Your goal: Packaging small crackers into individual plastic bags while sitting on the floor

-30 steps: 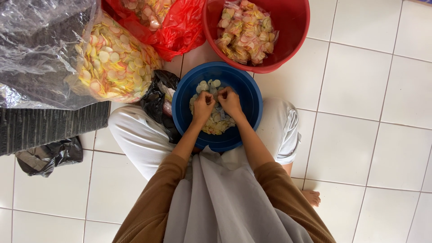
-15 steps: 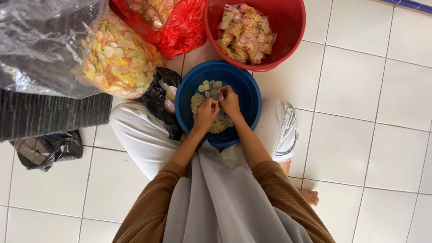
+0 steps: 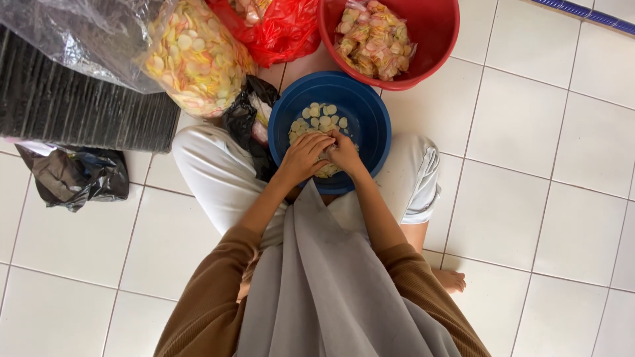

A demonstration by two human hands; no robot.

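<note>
Floor (image 3: 529, 132): white square tiles with grey grout; a person sits on it cross-legged in white trousers.

Blue basin (image 3: 370, 109): round, resting in the person's lap, holding pale round crackers (image 3: 317, 116).

Left hand (image 3: 303, 157) and right hand (image 3: 345, 153): both inside the basin, knuckles touching, fingers curled over the crackers; what they pinch cannot be told.

Red basin (image 3: 436, 39): just beyond the blue one, holding small filled packets (image 3: 374, 36).

Clear sack of mixed-colour crackers (image 3: 198, 59), red bag (image 3: 281, 30), black bag (image 3: 248, 122): crowding the blue basin's left. Dark ribbed mat (image 3: 79, 109), crumpled black bag (image 3: 76, 178): further left.
</note>
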